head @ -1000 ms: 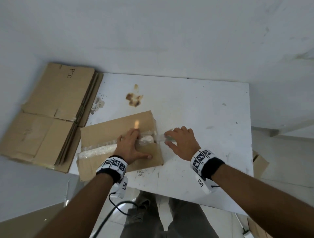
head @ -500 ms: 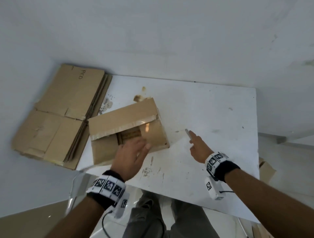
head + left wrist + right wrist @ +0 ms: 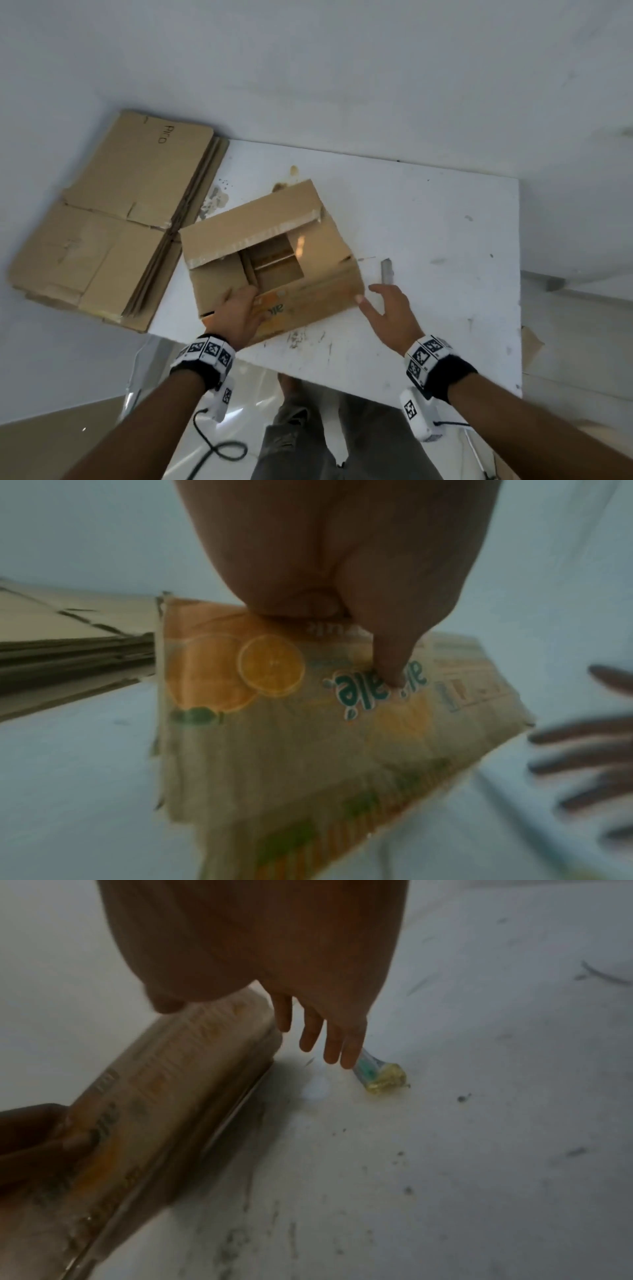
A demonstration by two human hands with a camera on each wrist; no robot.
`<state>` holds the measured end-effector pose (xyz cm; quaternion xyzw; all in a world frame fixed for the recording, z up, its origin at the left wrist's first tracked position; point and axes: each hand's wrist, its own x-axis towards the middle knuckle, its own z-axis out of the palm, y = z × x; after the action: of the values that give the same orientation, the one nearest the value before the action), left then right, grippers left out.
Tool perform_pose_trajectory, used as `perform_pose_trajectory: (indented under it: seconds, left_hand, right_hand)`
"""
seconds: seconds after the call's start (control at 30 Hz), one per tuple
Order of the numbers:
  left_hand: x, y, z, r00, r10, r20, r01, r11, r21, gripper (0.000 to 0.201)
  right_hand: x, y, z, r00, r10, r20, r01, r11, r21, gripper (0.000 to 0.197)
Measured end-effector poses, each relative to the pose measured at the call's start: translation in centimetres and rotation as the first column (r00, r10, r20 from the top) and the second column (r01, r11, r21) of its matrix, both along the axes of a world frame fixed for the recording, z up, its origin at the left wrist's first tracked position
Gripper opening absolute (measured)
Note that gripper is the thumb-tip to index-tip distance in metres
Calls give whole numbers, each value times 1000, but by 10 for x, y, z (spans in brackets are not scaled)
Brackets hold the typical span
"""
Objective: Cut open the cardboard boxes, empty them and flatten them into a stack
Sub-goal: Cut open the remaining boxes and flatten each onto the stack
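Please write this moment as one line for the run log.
box: top flaps open, on table | left hand: holds near flap | right hand: open, beside box | cutter: on table | flattened stack: left

The cardboard box [image 3: 274, 253] sits at the table's centre-left, turned so its long side runs from eight o'clock to two o'clock. Its far top flap stands folded back with tape along the edge; the near flap hangs down, showing orange-slice print. The inside looks bare. At nine o'clock lies a stack of flattened boxes [image 3: 113, 219], overhanging the table's edge.
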<state>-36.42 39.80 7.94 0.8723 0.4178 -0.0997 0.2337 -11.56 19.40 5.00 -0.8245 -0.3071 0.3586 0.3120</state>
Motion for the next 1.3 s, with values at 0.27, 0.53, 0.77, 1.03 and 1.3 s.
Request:
perform_pose_trajectory:
  seconds: [0.27, 0.53, 0.77, 1.03, 1.3]
  left_hand:
    - [70, 28, 105, 841, 254, 478, -55, 919, -391, 28]
    - [68, 71, 106, 712, 579, 398, 80, 496, -864, 65]
    - [59, 105, 98, 848, 313, 428, 32, 775, -631, 48]
    - [45, 110, 111, 964, -259, 55, 262, 962, -73, 85]
    - [25, 96, 106, 940, -13, 341, 171, 884, -436, 101]
  right_hand:
    - [-22, 55, 52, 803, -97, -588, 118, 993, -2, 98]
    - [-41, 98, 91, 776, -259, -575, 403, 905, 137, 109]
    - [-25, 99, 119, 841, -494, -220, 533, 826, 182, 69]
    - [-61, 122, 158, 974, -1, -226, 89, 921, 379, 70]
    - [-102, 143, 146, 927, 189, 325, -186, 982, -39, 79]
